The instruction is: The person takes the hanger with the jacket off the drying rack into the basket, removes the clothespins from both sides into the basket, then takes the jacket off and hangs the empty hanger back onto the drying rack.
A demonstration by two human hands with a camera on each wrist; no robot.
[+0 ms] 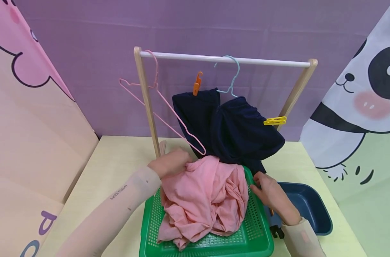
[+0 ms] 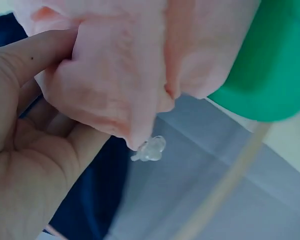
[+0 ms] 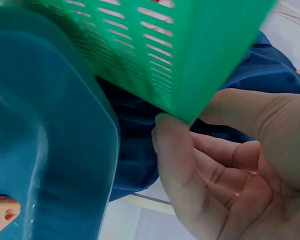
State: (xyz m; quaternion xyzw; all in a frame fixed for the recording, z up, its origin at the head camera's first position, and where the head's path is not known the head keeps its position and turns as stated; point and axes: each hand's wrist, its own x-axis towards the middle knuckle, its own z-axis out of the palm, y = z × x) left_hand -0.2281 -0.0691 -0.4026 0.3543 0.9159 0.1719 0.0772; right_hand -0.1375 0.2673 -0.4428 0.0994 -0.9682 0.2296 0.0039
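Note:
A crumpled pink garment [image 1: 204, 200] lies in a green plastic basket [image 1: 259, 228]. My left hand [image 1: 174, 162] pinches its far-left part; in the left wrist view the thumb [image 2: 50, 47] lies on the fabric and the other fingers are beneath. A small clear piece [image 2: 151, 149] shows at the garment's edge there. My right hand [image 1: 272, 194] is at the basket's far-right corner. In the right wrist view its thumb [image 3: 235, 107] and index finger [image 3: 172, 150] grip the green rim from both sides.
Behind stands a rack with a white bar [image 1: 195, 57]. A pink hanger [image 1: 169, 101] and a light blue hanger [image 1: 235, 76] hang from it. Dark navy clothing [image 1: 240, 128] hangs with orange [image 1: 197, 84] and yellow clips [image 1: 274, 121]. A blue tub [image 1: 310, 207] stands right.

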